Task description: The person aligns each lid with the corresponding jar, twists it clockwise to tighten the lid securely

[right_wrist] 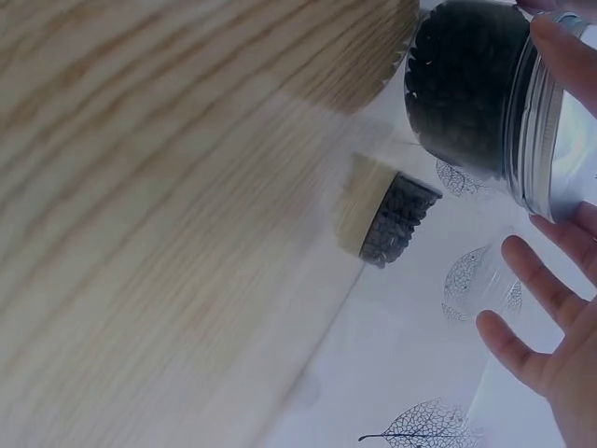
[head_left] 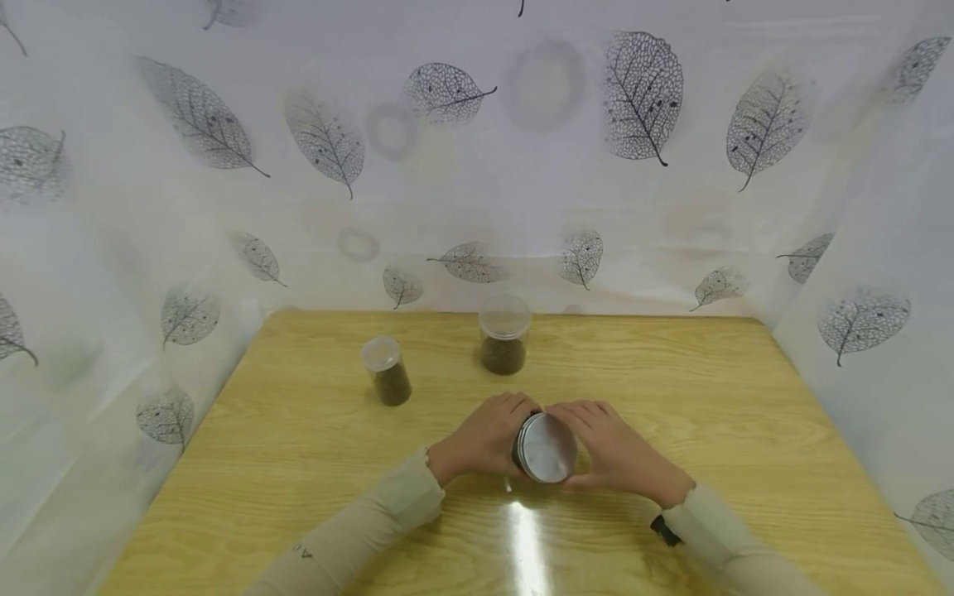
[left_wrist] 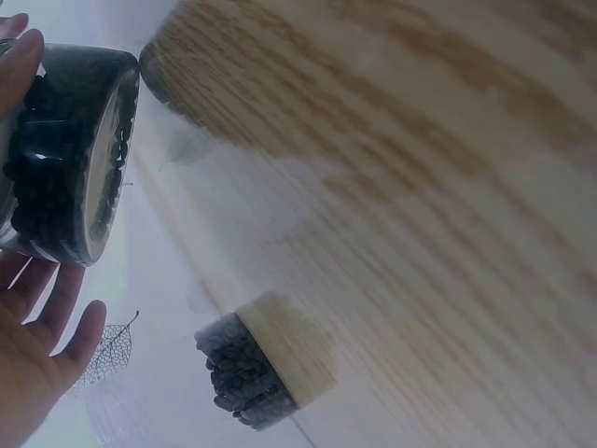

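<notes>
Between both hands is a clear jar (left_wrist: 56, 159) filled with dark, seed-like pieces, topped by a round silver lid (head_left: 549, 448). My left hand (head_left: 488, 436) holds the jar body from the left, thumb on one side and fingers on the other. From the right, my right hand (head_left: 611, 451) grips the lid at its edge, with some fingers spread out in the right wrist view. The jar leans a little, its bottom close over the table in the left wrist view.
Toward the back of the wooden table (head_left: 298, 397) stand a wider clear jar (head_left: 504, 352) and a slimmer jar (head_left: 387, 377), both partly filled with dark contents. A white leaf-printed curtain (head_left: 477, 182) hangs behind the table and along its sides.
</notes>
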Action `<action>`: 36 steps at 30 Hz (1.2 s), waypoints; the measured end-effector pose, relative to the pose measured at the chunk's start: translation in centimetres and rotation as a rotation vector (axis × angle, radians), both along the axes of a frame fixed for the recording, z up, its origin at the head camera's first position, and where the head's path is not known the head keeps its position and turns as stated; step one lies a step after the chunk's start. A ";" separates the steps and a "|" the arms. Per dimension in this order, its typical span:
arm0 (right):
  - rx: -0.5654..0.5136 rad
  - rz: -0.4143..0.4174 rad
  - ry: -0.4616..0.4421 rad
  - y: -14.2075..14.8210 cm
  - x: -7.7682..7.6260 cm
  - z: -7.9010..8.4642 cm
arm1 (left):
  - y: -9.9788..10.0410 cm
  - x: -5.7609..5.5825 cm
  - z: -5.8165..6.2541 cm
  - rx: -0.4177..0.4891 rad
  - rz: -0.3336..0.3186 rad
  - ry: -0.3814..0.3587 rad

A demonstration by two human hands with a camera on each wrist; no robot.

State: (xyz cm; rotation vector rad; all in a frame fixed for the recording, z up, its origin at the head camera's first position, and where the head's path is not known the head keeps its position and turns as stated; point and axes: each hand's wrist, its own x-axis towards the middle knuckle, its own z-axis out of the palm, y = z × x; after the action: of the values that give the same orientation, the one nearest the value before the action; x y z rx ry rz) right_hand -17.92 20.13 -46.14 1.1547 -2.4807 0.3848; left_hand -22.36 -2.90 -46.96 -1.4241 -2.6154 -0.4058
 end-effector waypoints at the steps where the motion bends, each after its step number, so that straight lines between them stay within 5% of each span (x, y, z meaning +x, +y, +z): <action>1: -0.001 0.006 -0.004 0.1 -0.1 0.0 | 0.0 0.0 0.0 0.000 0.000 0.003; 26: -0.050 -0.208 -0.075 -1.0 1.5 -0.8 | -0.1 0.2 0.1 0.018 0.001 -0.014; 36: -0.049 -0.076 -0.073 -0.3 0.7 -0.4 | -0.1 0.3 0.2 0.019 -0.003 -0.001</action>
State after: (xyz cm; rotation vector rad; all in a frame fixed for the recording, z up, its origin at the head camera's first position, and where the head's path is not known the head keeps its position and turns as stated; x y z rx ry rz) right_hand -17.19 19.84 -46.54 1.0407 -2.5548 0.4714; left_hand -22.08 -2.98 -46.78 -1.4222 -2.6035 -0.4300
